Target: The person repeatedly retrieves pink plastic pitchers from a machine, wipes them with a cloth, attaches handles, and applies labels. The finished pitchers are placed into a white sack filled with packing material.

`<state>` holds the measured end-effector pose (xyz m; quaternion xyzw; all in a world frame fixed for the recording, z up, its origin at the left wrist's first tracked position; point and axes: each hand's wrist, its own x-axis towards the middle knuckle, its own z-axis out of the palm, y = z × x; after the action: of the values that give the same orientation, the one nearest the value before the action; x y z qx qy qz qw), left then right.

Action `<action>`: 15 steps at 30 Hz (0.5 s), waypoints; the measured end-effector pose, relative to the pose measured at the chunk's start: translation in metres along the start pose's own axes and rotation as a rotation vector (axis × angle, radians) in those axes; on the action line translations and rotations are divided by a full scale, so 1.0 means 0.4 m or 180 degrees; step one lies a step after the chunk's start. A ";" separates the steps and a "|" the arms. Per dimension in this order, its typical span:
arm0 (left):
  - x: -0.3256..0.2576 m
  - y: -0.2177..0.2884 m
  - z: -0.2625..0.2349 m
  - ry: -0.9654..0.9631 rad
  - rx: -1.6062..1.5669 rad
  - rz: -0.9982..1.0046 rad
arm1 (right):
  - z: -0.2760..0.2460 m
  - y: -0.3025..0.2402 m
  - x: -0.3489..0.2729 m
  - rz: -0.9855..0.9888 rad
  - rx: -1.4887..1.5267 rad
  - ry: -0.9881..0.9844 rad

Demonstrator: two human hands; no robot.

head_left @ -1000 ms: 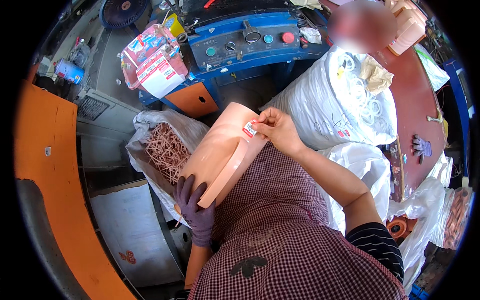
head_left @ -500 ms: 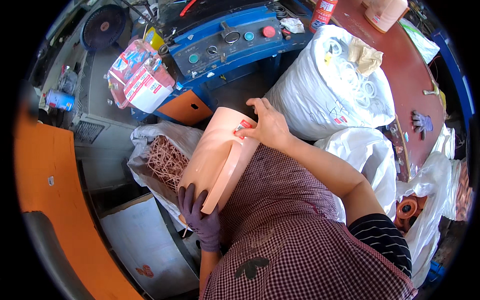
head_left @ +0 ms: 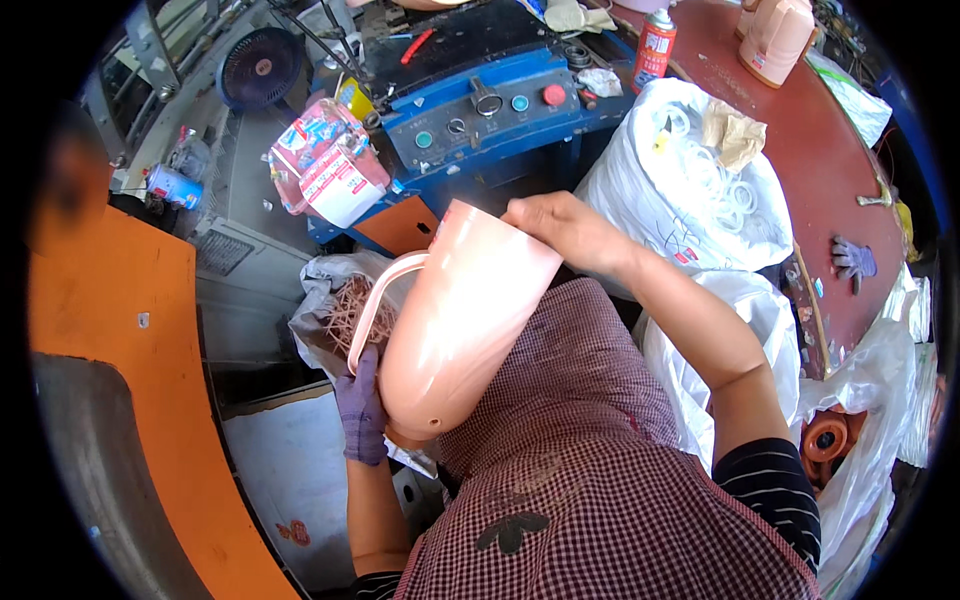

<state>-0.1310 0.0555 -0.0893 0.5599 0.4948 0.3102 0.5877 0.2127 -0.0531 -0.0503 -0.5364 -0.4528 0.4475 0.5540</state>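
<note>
A glossy pink plastic jug (head_left: 465,320) is held tilted in front of my checked apron, its wide end up and to the right. Its loop handle now faces left, and a small hole shows near the lower end. My left hand (head_left: 362,410), in a purple glove, is closed on the jug's lower left side by the foot of the handle. Most of those gloved fingers are hidden behind the jug. Bare, my right hand (head_left: 575,230) grips the upper rim, thumb side showing and the other fingers out of sight.
Pink plastic strips (head_left: 350,310) fill a bag behind the jug. A white sack (head_left: 640,170) holds clear rings. Ahead is a blue control panel (head_left: 480,110) beside a stickered pink container (head_left: 330,170). More jugs (head_left: 775,40), a spray can (head_left: 655,50) and a glove (head_left: 853,260) are on the red table.
The jug has been turned about its length: its handle swung from the right side to the left, and the red sticker is nearly out of view. My right hand shifted along the rim.
</note>
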 end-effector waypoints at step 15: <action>-0.139 0.023 0.135 0.0632 -0.0159 0.0875 | 0.066 0.013 -0.049 0.0016 -0.1289 0.1825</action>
<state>-0.0967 -0.0127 -0.0736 0.5742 0.4613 0.4536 0.5017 0.1828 -0.0674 -0.0556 -0.7404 -0.3570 0.1812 0.5399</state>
